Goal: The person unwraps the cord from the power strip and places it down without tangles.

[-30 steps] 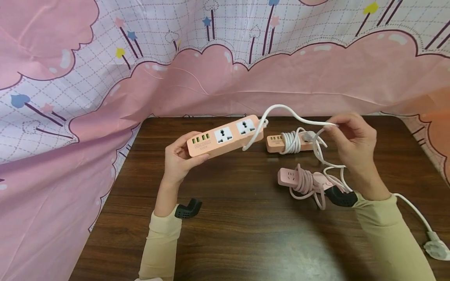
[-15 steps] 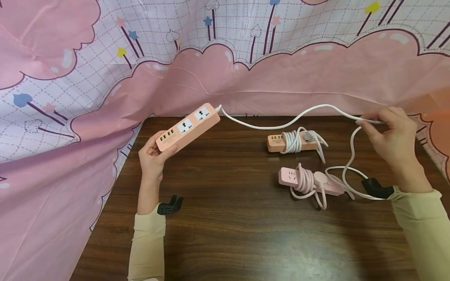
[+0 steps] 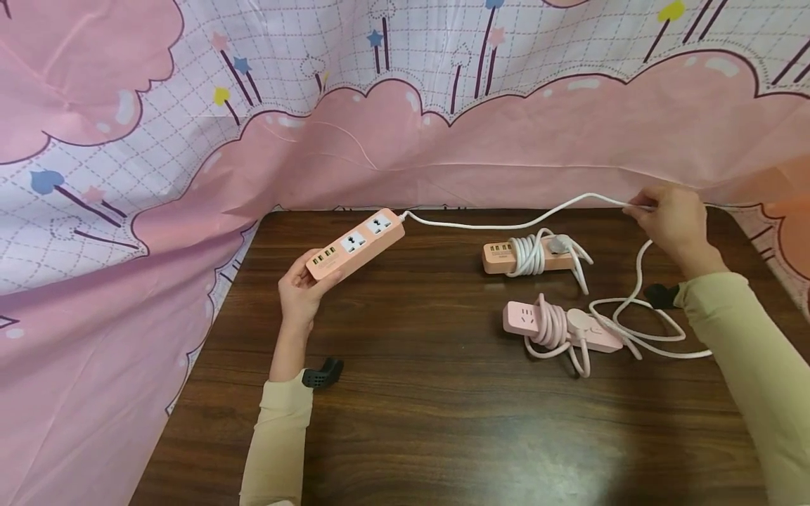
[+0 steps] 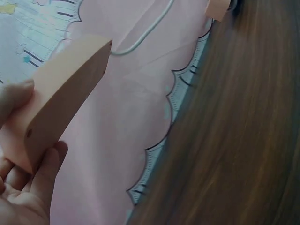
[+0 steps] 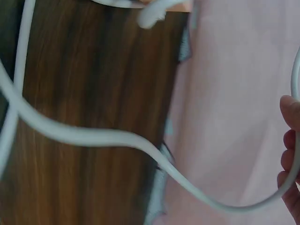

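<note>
My left hand point(image 3: 300, 292) grips the near end of a peach power strip point(image 3: 356, 244), holding it tilted above the table. Two white sockets and several USB ports face up on it. In the left wrist view the underside of the power strip point(image 4: 61, 89) shows between thumb and fingers. A white cord point(image 3: 500, 226) leaves its far end and runs right to my right hand point(image 3: 673, 221), which pinches it. The right wrist view shows the cord point(image 5: 84, 135) sagging below the right fingers point(image 5: 289, 154). Its slack lies in loose loops on the table, partly behind my right sleeve.
Behind the stretched cord lies a second peach power strip point(image 3: 500, 258), its white cord wound around it. Nearer sits a pink power strip point(image 3: 522, 318), likewise wrapped in its pink cord. A patterned pink curtain hangs along the back edge of the dark wooden table point(image 3: 405, 407).
My right hand has pulled the cord out to the right, away from the power strip. My left hand swung left with the strip, then came partly back and lower.
</note>
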